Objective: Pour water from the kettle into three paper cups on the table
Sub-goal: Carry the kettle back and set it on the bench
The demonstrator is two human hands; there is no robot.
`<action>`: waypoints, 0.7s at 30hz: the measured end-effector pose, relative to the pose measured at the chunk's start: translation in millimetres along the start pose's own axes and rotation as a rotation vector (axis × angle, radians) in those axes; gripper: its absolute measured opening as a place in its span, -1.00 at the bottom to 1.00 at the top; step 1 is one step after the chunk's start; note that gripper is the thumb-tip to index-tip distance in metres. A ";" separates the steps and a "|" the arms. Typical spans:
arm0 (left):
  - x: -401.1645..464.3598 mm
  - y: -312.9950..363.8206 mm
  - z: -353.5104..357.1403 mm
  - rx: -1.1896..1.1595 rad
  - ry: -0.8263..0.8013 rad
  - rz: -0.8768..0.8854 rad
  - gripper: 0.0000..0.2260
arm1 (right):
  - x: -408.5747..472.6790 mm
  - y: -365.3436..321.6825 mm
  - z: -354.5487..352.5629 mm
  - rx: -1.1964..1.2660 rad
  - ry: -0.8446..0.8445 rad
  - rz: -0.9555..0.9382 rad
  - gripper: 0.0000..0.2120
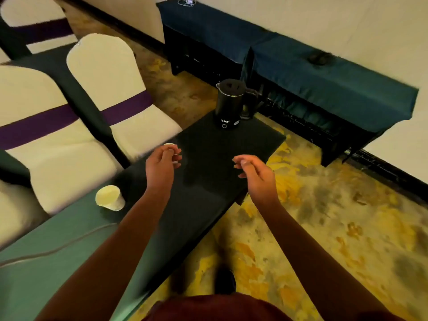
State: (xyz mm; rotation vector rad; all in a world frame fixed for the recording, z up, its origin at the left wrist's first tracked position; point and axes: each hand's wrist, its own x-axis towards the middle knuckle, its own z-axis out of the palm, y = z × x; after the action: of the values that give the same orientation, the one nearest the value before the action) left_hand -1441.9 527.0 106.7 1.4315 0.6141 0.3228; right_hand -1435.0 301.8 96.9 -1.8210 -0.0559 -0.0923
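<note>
A black cylindrical electric kettle [228, 105] stands upright at the far end of the long table covered in dark green cloth [208, 172], close to its far edge, lid on, handle turned to the right. The person's left hand [162, 164] curls its fingers round a small white paper cup [172, 151] near the table's left edge; most of that cup is hidden behind the fingers, so whether it rests on the cloth cannot be told. A second white paper cup [110, 197] stands by the same left edge, nearer the person, tilted in the wide-angle view and well apart from the hand. The right hand [253, 170] hangs over the table near its right edge, fingers loosely curled and holding nothing. Between the hands and the kettle lies bare cloth. White-covered chairs with purple bands [108, 89] press against the table's left side; patterned yellow carpet [324, 216] lies open to the right.
</note>
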 end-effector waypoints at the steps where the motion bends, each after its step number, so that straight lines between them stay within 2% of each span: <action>1: 1.6 0.7 13.9 0.006 -0.005 0.002 -0.79 | 7.7 2.1 -8.0 0.004 -0.008 0.000 -0.73; 5: 8.4 -1.3 70.1 -0.014 -0.030 -0.025 -0.79 | 41.5 10.7 -43.5 0.015 -0.024 -0.014 -0.71; 10: 20.5 -11.4 105.8 0.003 -0.038 -0.047 -0.80 | 72.0 20.4 -64.4 0.028 -0.042 0.021 -0.71; 21: 105.4 -18.0 121.0 -0.014 -0.031 -0.105 -0.80 | 147.5 24.6 -26.5 -0.013 -0.020 0.013 -0.68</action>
State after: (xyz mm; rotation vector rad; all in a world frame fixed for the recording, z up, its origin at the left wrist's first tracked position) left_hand -1290.5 484.1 70.7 1.3828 0.6581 0.2213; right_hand -1286.9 268.4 93.4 -1.8347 -0.0581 -0.0655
